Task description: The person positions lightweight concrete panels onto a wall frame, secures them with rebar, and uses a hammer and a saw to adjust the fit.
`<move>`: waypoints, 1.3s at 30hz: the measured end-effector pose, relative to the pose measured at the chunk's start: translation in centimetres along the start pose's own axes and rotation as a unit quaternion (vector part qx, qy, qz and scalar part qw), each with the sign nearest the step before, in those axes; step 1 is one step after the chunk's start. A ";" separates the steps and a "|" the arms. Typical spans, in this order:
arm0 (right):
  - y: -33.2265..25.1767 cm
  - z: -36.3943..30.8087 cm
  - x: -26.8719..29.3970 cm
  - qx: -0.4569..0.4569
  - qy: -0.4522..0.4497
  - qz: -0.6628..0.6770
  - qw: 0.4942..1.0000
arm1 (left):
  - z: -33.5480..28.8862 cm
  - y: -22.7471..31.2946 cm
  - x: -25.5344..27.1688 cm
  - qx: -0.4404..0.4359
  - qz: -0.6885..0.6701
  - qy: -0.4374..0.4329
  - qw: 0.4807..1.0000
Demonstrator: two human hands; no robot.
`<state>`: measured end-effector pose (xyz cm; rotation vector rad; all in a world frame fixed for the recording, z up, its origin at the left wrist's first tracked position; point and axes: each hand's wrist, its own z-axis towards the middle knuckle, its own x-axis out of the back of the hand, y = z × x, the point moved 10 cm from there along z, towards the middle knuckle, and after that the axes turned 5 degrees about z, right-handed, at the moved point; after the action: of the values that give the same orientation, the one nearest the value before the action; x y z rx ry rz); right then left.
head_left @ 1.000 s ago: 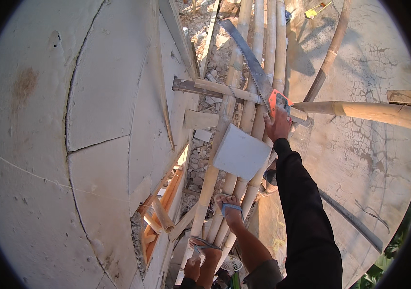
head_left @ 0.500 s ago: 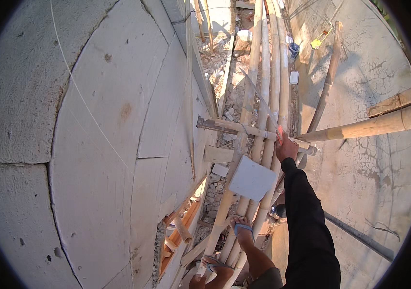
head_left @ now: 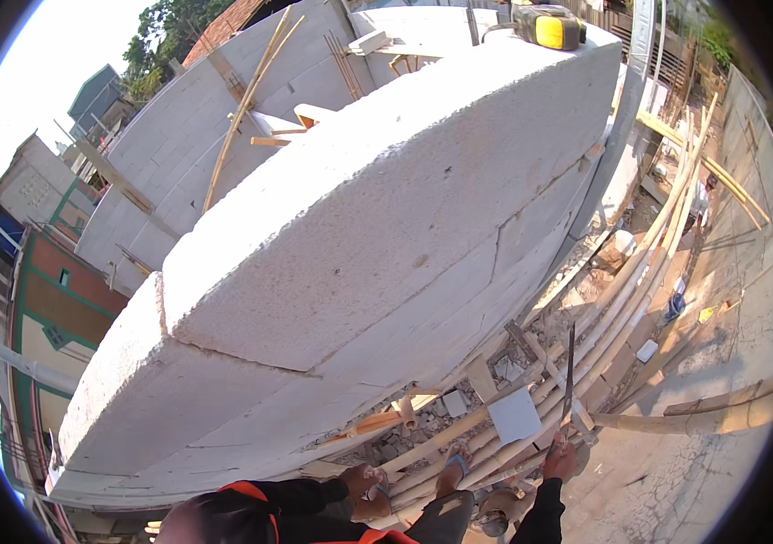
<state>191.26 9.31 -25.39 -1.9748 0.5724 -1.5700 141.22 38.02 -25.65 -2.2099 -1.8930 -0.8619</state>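
My right hand is closed round the handle of a hand saw, low at the right of the middle. The long, thin blade stands out away from me over the bamboo poles. A pale square block piece lies on the poles just left of that hand. My left hand is low, beside my left foot, at the end of a dark sleeve; its fingers are too small and blurred to read. Both my feet, in sandals, rest on the poles.
A pale block wall rises close on my left. On its top sits a yellow and black container. A wooden crosspiece spans the poles, above rubble. To the right are a thick pole and a cracked grey wall.
The view has swung up and left, bringing in the wall's top, buildings and sky. My right hand still grips the saw, and the block piece still lies on the poles.
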 end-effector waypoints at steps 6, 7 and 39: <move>2.5 -0.9 0.8 0.087 -0.110 -0.094 0.986 | -2.6 -4.5 0.4 -0.034 -0.166 0.065 0.983; 1.7 -0.8 0.2 0.097 -0.135 -0.104 0.981 | -4.6 -5.1 1.4 -0.014 -0.197 0.085 0.977; -40.5 -35.2 -20.7 0.456 -0.537 -0.366 0.608 | -35.5 -41.2 -15.9 0.367 -0.566 0.457 0.580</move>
<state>152.01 47.76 -8.47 -1.8016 -1.3968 -0.3992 89.39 17.78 -15.08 0.2011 -2.1341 -0.7481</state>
